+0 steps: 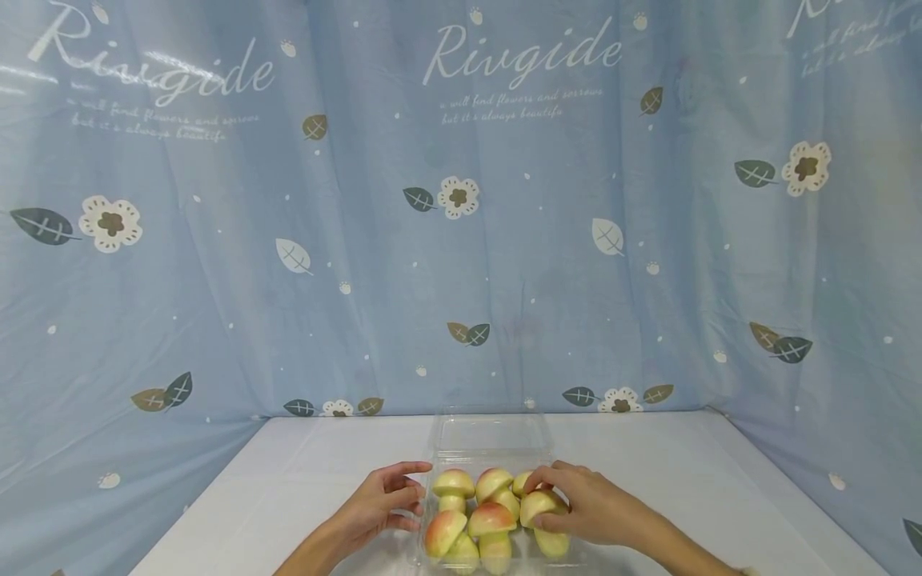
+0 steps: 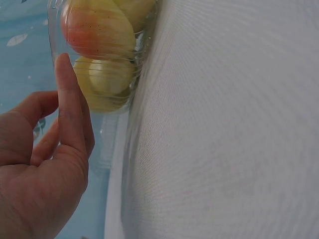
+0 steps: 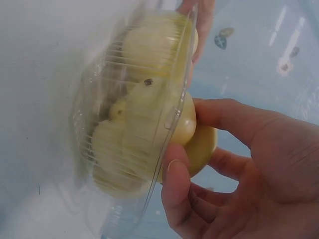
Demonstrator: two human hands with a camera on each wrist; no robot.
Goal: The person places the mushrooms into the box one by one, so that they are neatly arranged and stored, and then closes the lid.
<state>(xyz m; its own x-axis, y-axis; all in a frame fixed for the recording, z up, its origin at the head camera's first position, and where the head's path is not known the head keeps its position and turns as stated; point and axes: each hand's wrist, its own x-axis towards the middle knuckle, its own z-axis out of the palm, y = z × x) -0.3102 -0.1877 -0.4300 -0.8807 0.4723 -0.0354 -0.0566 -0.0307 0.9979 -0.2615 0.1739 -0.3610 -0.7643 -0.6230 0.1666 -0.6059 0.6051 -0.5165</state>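
Observation:
Several mushroom-shaped pieces, pale yellow-green with reddish blush on some caps, fill a clear plastic clamshell box (image 1: 421, 542). My right hand (image 1: 598, 506) reaches over the box's right side and grips one mushroom-shaped piece (image 1: 542, 504) by its cap. In the right wrist view, the thumb and fingers of the right hand (image 3: 259, 154) wrap a rounded yellow cap (image 3: 205, 147) just above the rim. My left hand (image 1: 382, 508) is beside the box's left wall, fingers loosely bent and holding nothing. In the left wrist view, one fingertip of the left hand (image 2: 60, 154) lies against or close to that wall.
The box's clear lid (image 1: 491, 434) is folded back toward the rear of the white table (image 1: 324, 456). A blue printed curtain (image 1: 374, 288) hangs behind the table and along both sides.

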